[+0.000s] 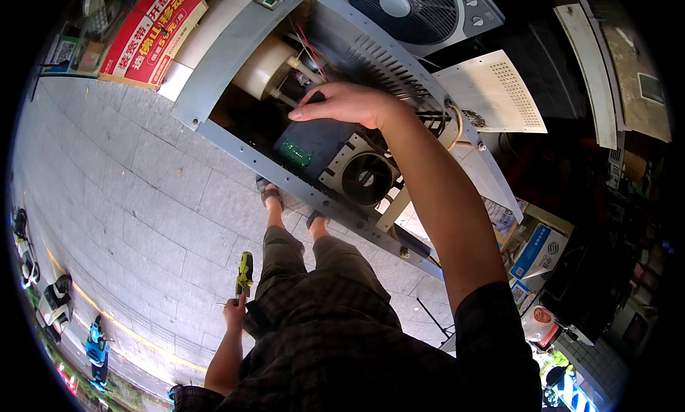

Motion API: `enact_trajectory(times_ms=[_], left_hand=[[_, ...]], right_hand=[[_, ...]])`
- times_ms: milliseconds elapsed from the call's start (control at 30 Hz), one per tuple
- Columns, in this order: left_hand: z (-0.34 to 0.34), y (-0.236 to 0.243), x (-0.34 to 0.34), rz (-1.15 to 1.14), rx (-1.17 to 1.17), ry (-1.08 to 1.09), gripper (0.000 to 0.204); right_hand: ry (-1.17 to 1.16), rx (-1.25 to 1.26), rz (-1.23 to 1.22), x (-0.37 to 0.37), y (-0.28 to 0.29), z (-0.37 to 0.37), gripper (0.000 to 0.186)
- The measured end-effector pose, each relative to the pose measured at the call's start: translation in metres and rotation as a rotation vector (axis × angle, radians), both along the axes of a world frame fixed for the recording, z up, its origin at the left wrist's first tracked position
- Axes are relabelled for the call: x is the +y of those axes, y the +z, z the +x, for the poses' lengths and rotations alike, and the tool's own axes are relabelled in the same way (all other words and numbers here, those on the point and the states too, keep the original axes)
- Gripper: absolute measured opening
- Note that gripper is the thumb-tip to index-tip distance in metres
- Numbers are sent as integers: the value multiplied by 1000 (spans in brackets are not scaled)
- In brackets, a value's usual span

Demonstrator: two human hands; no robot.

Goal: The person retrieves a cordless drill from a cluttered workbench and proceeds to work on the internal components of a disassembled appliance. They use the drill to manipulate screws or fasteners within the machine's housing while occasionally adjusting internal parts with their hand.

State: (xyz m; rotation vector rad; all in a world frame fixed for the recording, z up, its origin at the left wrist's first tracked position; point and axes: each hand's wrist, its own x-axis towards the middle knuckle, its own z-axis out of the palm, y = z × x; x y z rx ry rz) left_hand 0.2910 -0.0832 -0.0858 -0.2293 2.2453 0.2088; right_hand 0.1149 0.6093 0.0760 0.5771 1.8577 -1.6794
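Note:
By my left thigh, my left hand [234, 311] is closed around one end of a yellow-green and black cordless drill [245, 273]. My right hand [346, 104] reaches into an open grey metal cabinet [246, 149]. Its thumb and fingers curl together beside the pale pipes [305, 71] of a white cylindrical tank [265, 66]. Something dark shows between them, too small to name. Below that hand lie a dark flat panel [321, 142], a small green circuit board [294, 153] and a round black fan housing [367, 179] in a light bracket.
Red and white thin wires [308, 44] run behind the tank. A grey box fan [407, 9] stands beyond the cabinet, and a perforated white panel [492, 91] leans at its right. Grey paving [143, 176] spreads to the left, with parked scooters [96, 344] farther off.

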Motion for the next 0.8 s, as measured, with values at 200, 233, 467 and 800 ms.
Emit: enact_trajectory(times_ms=[200, 233, 467, 800], left_hand=[[-9, 13, 16, 41, 8, 50, 67], [-10, 14, 17, 24, -1, 58, 66], [-12, 6, 18, 88, 2, 267, 70], [-29, 31, 54, 15, -55, 305, 64]], right_hand=[[-103, 56, 196, 2, 24, 7, 56], [-131, 56, 253, 3, 32, 14, 57], [-528, 361, 314, -15, 93, 140, 42], [40, -53, -415, -166, 60, 295, 41]])
